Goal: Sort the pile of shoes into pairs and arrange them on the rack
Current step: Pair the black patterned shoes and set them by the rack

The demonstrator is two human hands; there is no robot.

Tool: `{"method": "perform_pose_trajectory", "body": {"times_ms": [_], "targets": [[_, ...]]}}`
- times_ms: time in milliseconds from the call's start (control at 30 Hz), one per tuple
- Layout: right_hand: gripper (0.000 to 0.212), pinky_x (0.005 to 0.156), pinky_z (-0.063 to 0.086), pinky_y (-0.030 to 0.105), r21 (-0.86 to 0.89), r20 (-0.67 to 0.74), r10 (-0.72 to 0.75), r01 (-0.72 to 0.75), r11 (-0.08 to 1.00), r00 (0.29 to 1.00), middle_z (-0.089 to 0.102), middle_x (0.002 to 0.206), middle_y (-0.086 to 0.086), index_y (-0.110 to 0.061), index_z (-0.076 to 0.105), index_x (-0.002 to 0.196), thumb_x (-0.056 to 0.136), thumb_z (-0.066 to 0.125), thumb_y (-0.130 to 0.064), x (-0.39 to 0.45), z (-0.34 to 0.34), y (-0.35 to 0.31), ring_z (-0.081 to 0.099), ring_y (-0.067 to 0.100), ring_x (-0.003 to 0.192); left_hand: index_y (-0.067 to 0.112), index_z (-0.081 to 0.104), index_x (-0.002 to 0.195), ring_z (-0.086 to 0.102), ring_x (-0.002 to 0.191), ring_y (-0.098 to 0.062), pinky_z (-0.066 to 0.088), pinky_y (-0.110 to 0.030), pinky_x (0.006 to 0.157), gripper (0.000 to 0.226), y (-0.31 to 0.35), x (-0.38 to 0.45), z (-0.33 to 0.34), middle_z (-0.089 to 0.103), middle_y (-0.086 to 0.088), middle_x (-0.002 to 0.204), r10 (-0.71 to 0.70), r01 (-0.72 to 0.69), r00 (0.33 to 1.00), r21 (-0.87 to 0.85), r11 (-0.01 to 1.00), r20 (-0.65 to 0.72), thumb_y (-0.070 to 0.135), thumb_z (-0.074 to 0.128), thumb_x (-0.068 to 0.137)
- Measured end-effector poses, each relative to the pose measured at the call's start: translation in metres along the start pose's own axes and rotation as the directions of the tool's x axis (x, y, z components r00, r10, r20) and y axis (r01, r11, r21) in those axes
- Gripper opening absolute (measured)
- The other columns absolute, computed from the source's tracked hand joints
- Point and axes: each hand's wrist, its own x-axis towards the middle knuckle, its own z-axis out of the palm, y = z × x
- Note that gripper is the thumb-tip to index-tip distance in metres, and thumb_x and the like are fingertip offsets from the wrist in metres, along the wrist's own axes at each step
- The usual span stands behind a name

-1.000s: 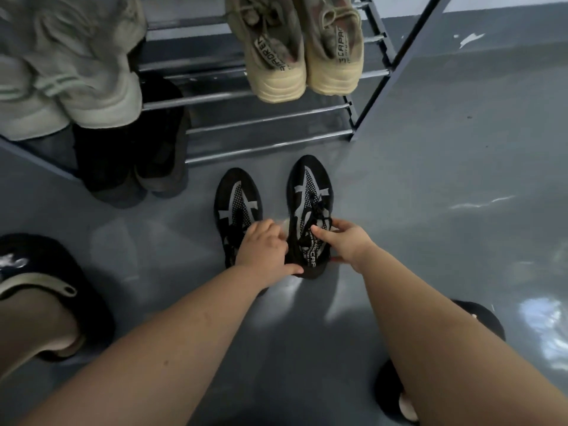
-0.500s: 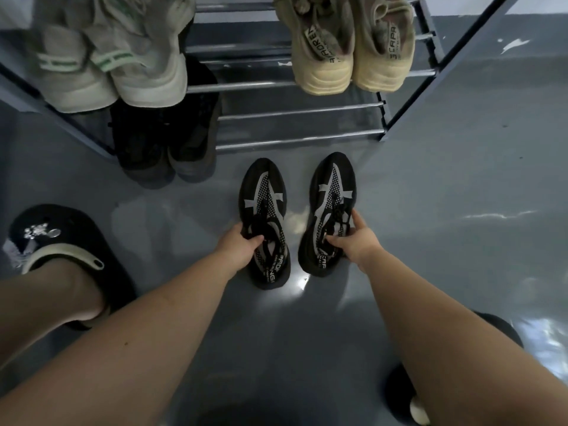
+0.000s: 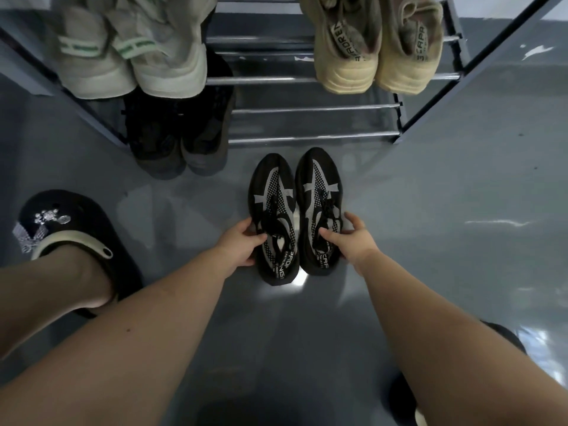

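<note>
Already three pairs sit on the shoe rack (image 3: 307,79), while both hands, left hand (image 3: 242,245) and right hand (image 3: 353,241), grip the black knit sneakers (image 3: 295,210) side by side on the floor, not yet shelved.

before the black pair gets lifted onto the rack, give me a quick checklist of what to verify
1. Pair matched: the left black shoe and right black shoe show the same grey pattern: ok.
2. Shoes together: side by side on the floor, toes toward the rack: ok.
3. Left hand grip: fingers curl on the left shoe's outer side: ok.
4. Right hand grip: fingers pinch the right shoe by its collar: ok.
5. Free slot: bare bars on the lower shelf beside the dark pair: ok.
6. Slot wide enough for both shoes: cannot tell.
</note>
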Motion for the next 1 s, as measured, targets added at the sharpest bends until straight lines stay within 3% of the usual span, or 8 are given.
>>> {"method": "perform_pose_trajectory", "body": {"times_ms": [67, 167, 267, 400, 533, 667, 867, 1000], "targets": [[0.079, 0.094, 0.05, 0.04, 0.059, -0.046, 0.096, -0.093, 0.994, 0.994, 0.054, 0.13, 0.003, -0.023, 0.037, 0.139, 0.073, 0.08, -0.032, -0.006, 0.001, 0.008, 0.059, 0.023, 0.108, 0.024, 0.037, 0.142, 0.05, 0.118, -0.025, 0.047, -0.046, 0.091, 0.057, -0.008, -0.008, -0.001, 0.049, -0.004, 0.136, -0.077, 0.078, 0.997, 0.054, 0.995, -0.005, 0.022, 0.061, 0.09], [0.07, 0.073, 0.054, 0.039, 0.148, 0.028, 0.213, -0.215, 0.965, 0.977, 0.059, 0.118, 0.0, -0.019, 0.044, 0.13, 0.072, 0.079, -0.039, -0.014, -0.003, 0.01, 0.062, 0.018, 0.093, 0.018, 0.046, 0.133, 0.051, 0.117, -0.026, 0.038, -0.05, 0.101, 0.051, -0.019, -0.021, 0.006, 0.052, -0.003, 0.132, -0.224, 0.222, 0.974, 0.074, 0.972, 0.02, 0.039, 0.06, 0.089], [0.068, 0.072, 0.054, 0.037, 0.169, 0.119, 0.217, -0.235, 0.957, 0.969, 0.067, 0.116, 0.005, -0.013, 0.051, 0.127, 0.07, 0.081, -0.034, -0.017, -0.007, 0.011, 0.066, 0.018, 0.094, 0.021, 0.052, 0.119, 0.05, 0.116, -0.025, 0.026, -0.053, 0.11, 0.046, -0.016, -0.026, 0.01, 0.055, -0.004, 0.117, -0.306, 0.317, 0.941, -0.056, 0.947, 0.146, 0.047, 0.062, 0.083], [0.058, 0.075, 0.054, 0.034, 0.1, 0.144, 0.191, -0.207, 0.973, 0.971, 0.067, 0.118, 0.007, -0.007, 0.056, 0.123, 0.072, 0.081, -0.023, -0.025, -0.005, 0.011, 0.063, 0.018, 0.105, 0.019, 0.053, 0.123, 0.049, 0.11, -0.017, 0.038, -0.042, 0.101, 0.058, -0.022, -0.028, 0.005, 0.057, 0.002, 0.122, -0.231, 0.242, 0.96, -0.052, 0.969, 0.161, 0.036, 0.076, 0.073], [0.062, 0.055, 0.046, 0.024, 0.144, 0.094, 0.161, -0.174, 0.974, 0.982, 0.061, 0.117, 0.005, -0.012, 0.041, 0.127, 0.078, 0.077, -0.023, -0.037, 0.004, 0.008, 0.061, 0.01, 0.081, 0.017, 0.051, 0.128, 0.052, 0.109, -0.014, 0.04, -0.029, 0.091, 0.061, -0.029, -0.032, 0.012, 0.059, 0.003, 0.127, -0.101, 0.101, 0.992, 0.004, 0.995, 0.077, 0.03, 0.077, 0.074], [0.066, 0.057, 0.046, 0.024, 0.177, 0.07, 0.129, -0.139, 0.974, 0.989, 0.061, 0.114, 0.004, -0.012, 0.039, 0.132, 0.079, 0.076, -0.026, -0.042, 0.005, 0.005, 0.06, 0.01, 0.079, 0.01, 0.05, 0.129, 0.052, 0.117, -0.022, 0.04, -0.03, 0.093, 0.057, -0.021, -0.036, 0.006, 0.057, -0.004, 0.128, -0.047, 0.046, 0.999, 0.041, 0.998, 0.025, 0.031, 0.071, 0.08], [0.045, 0.056, 0.042, 0.022, 0.333, 0.127, 0.117, -0.153, 0.931, 0.985, 0.065, 0.087, 0.001, -0.018, 0.048, 0.121, 0.083, 0.072, -0.014, -0.054, -0.002, -0.003, 0.059, 0.011, 0.07, 0.004, 0.053, 0.122, 0.062, 0.09, -0.016, 0.057, -0.029, 0.068, 0.037, -0.002, -0.048, -0.004, 0.065, -0.007, 0.109, -0.02, 0.046, 0.992, -0.214, 0.976, 0.123, 0.012, 0.063, 0.087], [0.026, 0.056, 0.041, 0.022, 0.393, 0.187, 0.12, -0.186, 0.9, 0.975, 0.066, 0.086, -0.001, -0.023, 0.055, 0.103, 0.084, 0.07, -0.012, -0.057, -0.02, -0.002, 0.06, 0.012, 0.074, 0.003, 0.053, 0.122, 0.062, 0.089, -0.017, 0.059, -0.024, 0.059, 0.035, 0.003, -0.051, -0.006, 0.065, -0.006, 0.103, 0.017, 0.02, 0.991, -0.274, 0.961, 0.129, 0.009, 0.061, 0.088]]}}
